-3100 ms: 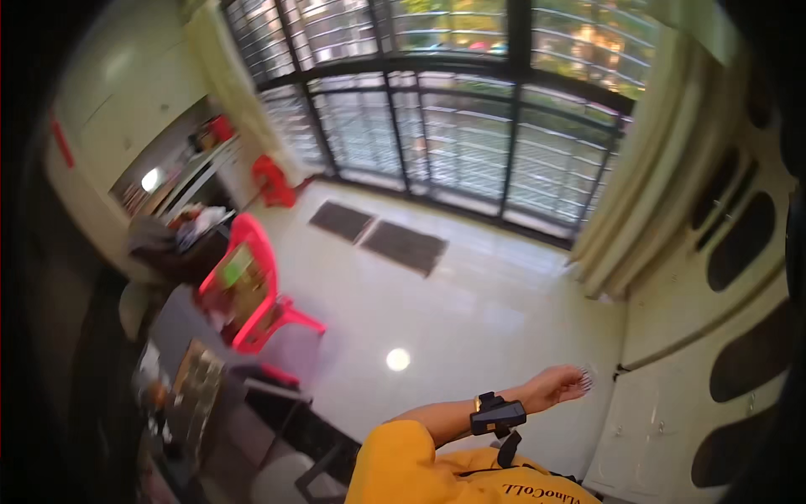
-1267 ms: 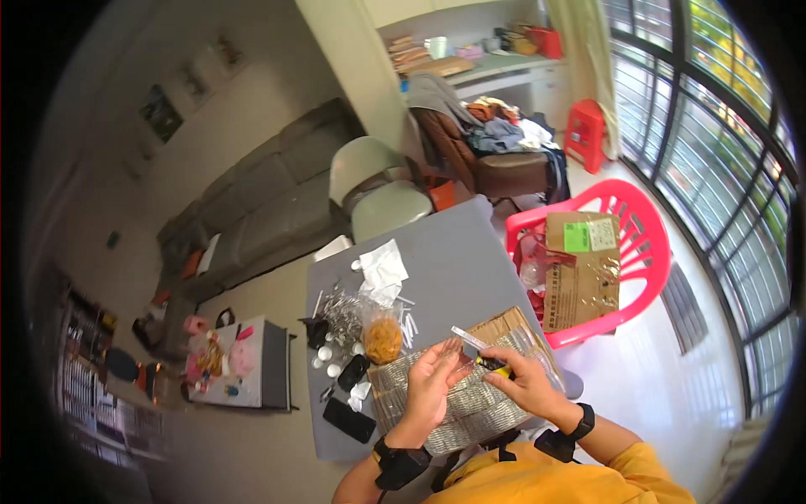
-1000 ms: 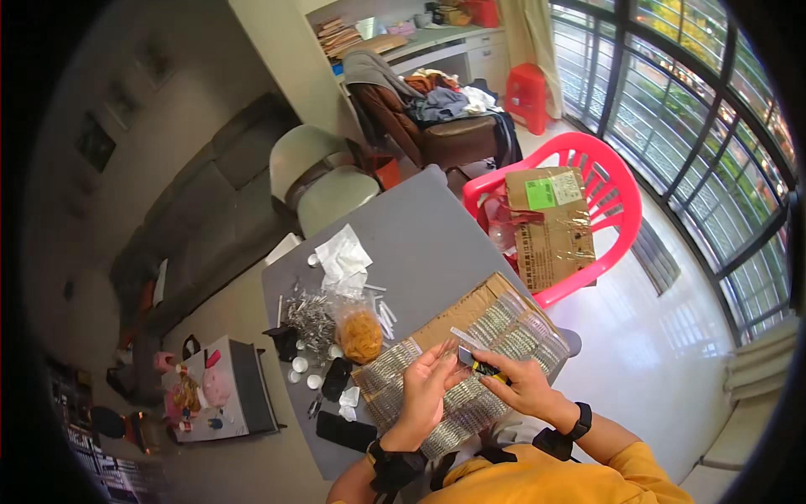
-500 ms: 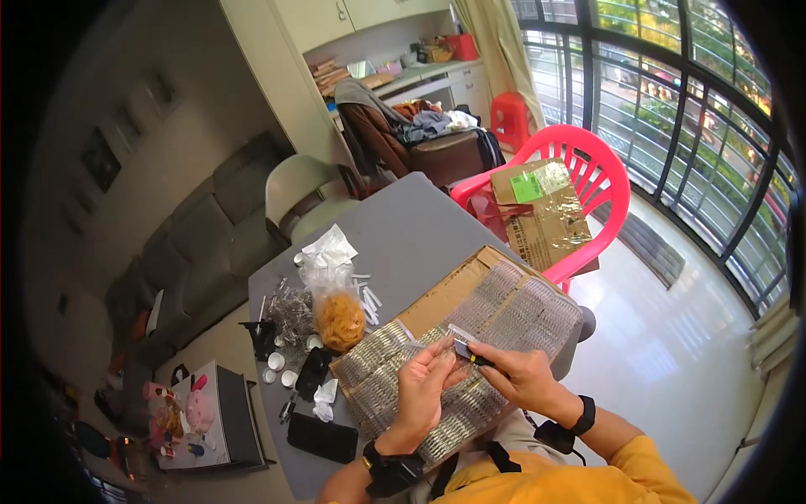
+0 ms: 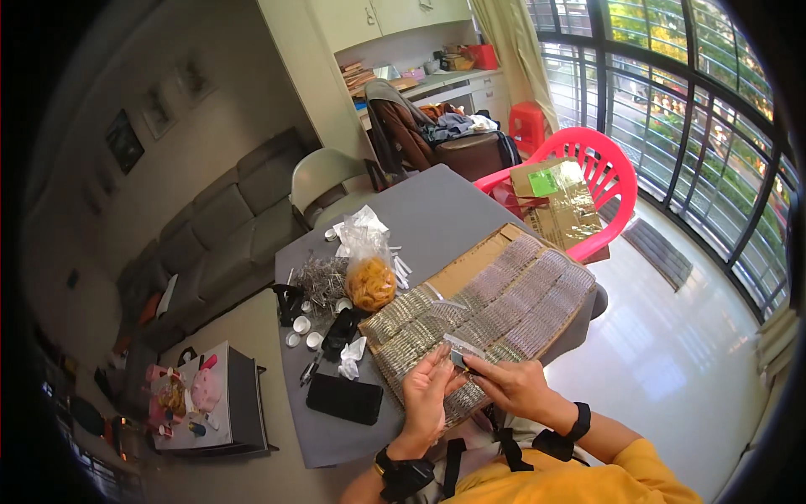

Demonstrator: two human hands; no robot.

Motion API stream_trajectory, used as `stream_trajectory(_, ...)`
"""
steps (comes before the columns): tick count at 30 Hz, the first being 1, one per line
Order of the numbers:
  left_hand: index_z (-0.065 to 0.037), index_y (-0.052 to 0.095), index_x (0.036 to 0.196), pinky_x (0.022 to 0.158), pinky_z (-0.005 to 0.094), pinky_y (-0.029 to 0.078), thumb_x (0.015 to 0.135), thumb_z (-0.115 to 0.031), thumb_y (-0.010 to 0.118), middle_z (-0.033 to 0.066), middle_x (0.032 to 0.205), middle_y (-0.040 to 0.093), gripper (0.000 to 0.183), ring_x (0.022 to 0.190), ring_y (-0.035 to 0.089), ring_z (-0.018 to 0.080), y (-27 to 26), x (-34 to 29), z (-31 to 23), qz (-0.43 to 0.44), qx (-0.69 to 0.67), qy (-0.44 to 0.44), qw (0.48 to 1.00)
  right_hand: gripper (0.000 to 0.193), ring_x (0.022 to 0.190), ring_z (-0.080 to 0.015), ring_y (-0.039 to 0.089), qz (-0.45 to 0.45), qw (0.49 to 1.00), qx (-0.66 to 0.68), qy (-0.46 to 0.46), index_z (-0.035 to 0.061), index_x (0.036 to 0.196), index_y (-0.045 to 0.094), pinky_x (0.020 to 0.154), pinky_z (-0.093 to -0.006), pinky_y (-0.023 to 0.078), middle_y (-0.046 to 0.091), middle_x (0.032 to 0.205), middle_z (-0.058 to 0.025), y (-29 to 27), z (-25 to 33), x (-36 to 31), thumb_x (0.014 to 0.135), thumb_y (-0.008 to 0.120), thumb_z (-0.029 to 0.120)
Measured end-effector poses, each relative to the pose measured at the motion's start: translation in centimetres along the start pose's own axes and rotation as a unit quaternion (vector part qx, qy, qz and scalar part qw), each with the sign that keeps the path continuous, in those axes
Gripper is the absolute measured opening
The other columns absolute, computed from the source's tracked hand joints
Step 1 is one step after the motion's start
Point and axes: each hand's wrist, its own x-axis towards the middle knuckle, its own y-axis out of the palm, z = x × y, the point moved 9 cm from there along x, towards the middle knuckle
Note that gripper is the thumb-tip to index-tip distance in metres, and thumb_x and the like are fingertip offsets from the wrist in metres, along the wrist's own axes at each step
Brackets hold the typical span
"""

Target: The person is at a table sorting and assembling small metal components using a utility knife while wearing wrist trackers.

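Note:
Over the near edge of a cardboard sheet [image 5: 442, 266], my right hand [image 5: 518, 387] grips what looks like a small utility knife [image 5: 459, 359] with a grey metal end. Most of its handle is hidden by the fingers. My left hand [image 5: 426, 393] meets it, thumb and fingers pinched together on something small that I cannot make out. A thin, clear-whitish strip [image 5: 464, 346] sticks out just beyond the fingertips. Beneath both hands, the sheet carries dense rows of small shiny metal pieces [image 5: 512, 294]. A loose pale strip [image 5: 447, 303] lies across these rows.
Left of the sheet, the grey table [image 5: 420, 206] holds a clear bag of orange-yellow pieces [image 5: 371, 283], a tangled metal pile [image 5: 321, 281], several white caps [image 5: 314, 340], crumpled tissue [image 5: 352, 357] and a black phone [image 5: 344, 399]. A pink chair [image 5: 617, 168] bears a cardboard box [image 5: 562, 206].
The view has shifted, so the table and room sit further right in the picture. My hands stay together, slightly lower against the sheet and nearer its front edge. The knife's yellow-marked handle is now more covered.

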Motion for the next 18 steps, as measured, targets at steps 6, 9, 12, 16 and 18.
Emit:
stream_trajectory(6,0.007,0.044,0.117,0.072,0.0234,0.051,0.087,-0.005,0.047,0.01,0.106,0.056,0.032,0.088,0.058,0.0124,-0.7,0.0,0.4,-0.01,0.003,-0.019,1.0,0.034,0.042,-0.0189,0.052,0.026,0.999,0.001,0.025,0.0203,0.111,0.057,0.038,-0.0302,0.04,0.051,0.052,-0.0031,1.5,-1.4,-0.2,0.078,0.06,0.022)
stream_trajectory(9,0.006,0.044,0.117,0.072,0.0228,0.051,0.088,-0.006,0.047,0.0095,0.106,0.056,0.032,0.088,0.058,0.0125,-0.9,0.1,0.0,-0.006,0.007,-0.007,1.0,0.034,0.043,-0.0191,0.053,0.001,0.997,0.065,0.029,0.02,0.111,0.057,0.039,-0.0297,0.04,0.053,0.053,-0.0033,1.5,-0.8,-0.2,0.077,0.061,0.021)
stream_trajectory(12,0.006,0.045,0.117,0.071,0.0225,0.051,0.088,-0.006,0.047,0.0088,0.105,0.056,0.032,0.087,0.058,0.0124,-1.3,0.1,0.0,-0.004,0.003,-0.003,1.0,0.035,0.044,-0.0195,0.053,0.001,0.995,0.096,0.027,0.0196,0.112,0.057,0.038,-0.0292,0.04,0.054,0.054,-0.0038,1.6,-0.6,0.5,0.077,0.061,0.02)
stream_trajectory(16,0.006,0.044,0.117,0.071,0.0226,0.051,0.087,-0.005,0.047,0.0081,0.104,0.056,0.032,0.087,0.058,0.0114,-2.0,0.1,-0.1,-0.021,-0.021,-0.013,0.999,0.038,0.043,-0.0195,0.053,0.018,0.999,0.031,0.005,0.019,0.113,0.056,0.038,-0.0294,0.04,0.053,0.054,-0.0036,2.3,-0.5,0.8,0.075,0.062,0.019)
stream_trajectory(18,0.006,0.044,0.118,0.071,0.0228,0.051,0.087,-0.005,0.047,0.0084,0.104,0.056,0.032,0.087,0.058,0.0118,-2.4,0.0,-0.5,-0.018,-0.021,-0.008,1.0,0.039,0.042,-0.0181,0.052,0.033,0.998,0.049,-0.021,0.0206,0.113,0.056,0.037,-0.0292,0.039,0.051,0.053,-0.0019,2.8,0.5,0.6,0.075,0.063,0.02)
